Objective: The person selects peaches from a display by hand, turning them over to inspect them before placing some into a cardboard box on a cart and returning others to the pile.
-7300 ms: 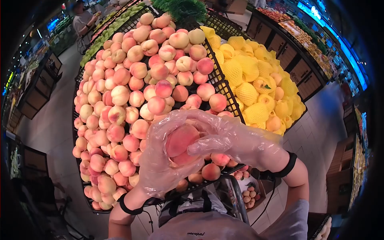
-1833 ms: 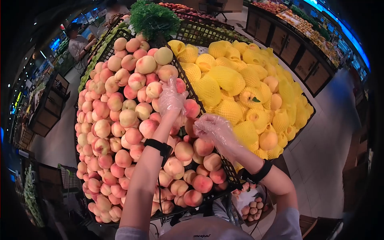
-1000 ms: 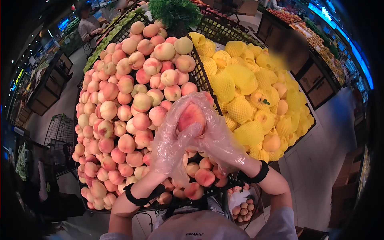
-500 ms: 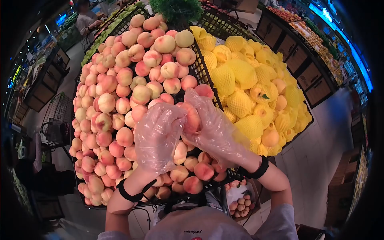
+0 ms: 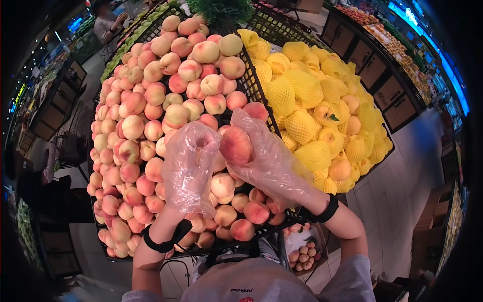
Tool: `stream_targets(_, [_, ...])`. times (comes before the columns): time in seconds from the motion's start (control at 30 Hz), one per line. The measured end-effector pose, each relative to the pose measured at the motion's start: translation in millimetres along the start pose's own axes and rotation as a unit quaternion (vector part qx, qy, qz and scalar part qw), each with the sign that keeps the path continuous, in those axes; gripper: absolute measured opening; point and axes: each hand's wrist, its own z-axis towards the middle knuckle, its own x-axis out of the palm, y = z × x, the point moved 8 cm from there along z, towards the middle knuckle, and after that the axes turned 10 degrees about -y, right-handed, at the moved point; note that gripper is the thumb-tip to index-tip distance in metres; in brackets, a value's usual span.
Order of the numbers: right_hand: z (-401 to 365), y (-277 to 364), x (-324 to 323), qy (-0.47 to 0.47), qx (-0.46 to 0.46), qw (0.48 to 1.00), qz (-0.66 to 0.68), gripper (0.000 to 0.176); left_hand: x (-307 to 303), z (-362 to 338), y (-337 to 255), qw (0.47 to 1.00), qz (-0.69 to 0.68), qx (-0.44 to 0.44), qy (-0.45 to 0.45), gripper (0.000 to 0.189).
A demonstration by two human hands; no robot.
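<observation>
Both of my hands wear clear plastic gloves and are over a heap of peaches point(image 5: 133, 127). A redder peach point(image 5: 236, 146) rests in my right hand point(image 5: 269, 161), the fingers and thumb closed around its right side. Just left of that peach, apart from it, my left hand point(image 5: 190, 163) is closed, its fingertips curled together in a pinch. Whether anything small is in that pinch is hidden by the glove. Black bands circle both wrists.
Right of a black crate divider point(image 5: 255, 85) lie fruits in yellow foam nets point(image 5: 302, 126). Below the stand's front edge is a box of fruit point(image 5: 303, 254). A shopping cart point(image 5: 73, 133) stands at left. Another person point(image 5: 106, 25) is at the far left.
My left hand has moved left and slightly down, away from the peach. More of the peach now shows in my right hand, which has shifted little.
</observation>
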Motion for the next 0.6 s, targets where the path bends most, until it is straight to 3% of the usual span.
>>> stream_targets(0.1, [1.7, -3.4, -4.1, 0.013, 0.063, 0.995, 0.074, 0.065, 2.4, -9.0, 0.6, 0.984, -0.154, 0.018, 0.089, 0.007])
stream_targets(0.23, [6.6, -30.4, -17.9, -0.028, 0.165, 0.961, 0.219, 0.061, 21.8, -38.3, 2.4, 0.94, -0.145, 0.051, 0.304, 0.015])
stream_targets(0.27, [5.3, -35.6, -14.2, 0.016, 0.251, 0.891, 0.379, 0.056, 30.8, -52.7, 1.6, 0.92, -0.137, 0.064, 0.361, 0.017])
stream_targets(0.37, [1.6, -54.1, -3.1, 0.012, 0.389, 0.712, 0.585, 0.054, 57.6, -105.6, 7.0, 0.853, -0.101, 0.097, 0.503, 0.024])
stream_targets(0.4, [6.3, -50.8, -3.2, 0.017, 0.362, 0.728, 0.581, 0.059, 66.5, -119.3, 11.7, 0.839, -0.087, 0.096, 0.529, 0.026])
stream_targets(0.57, [6.4, -52.7, 10.7, 0.096, 0.337, 0.618, 0.704, 0.065, 83.2, -132.8, 42.4, 0.802, 0.009, -0.005, 0.597, 0.027])
stream_targets(0.6, [5.3, -49.9, 13.4, 0.104, 0.341, 0.591, 0.724, 0.067, 78.5, -121.6, 42.3, 0.826, 0.02, -0.033, 0.563, 0.024])
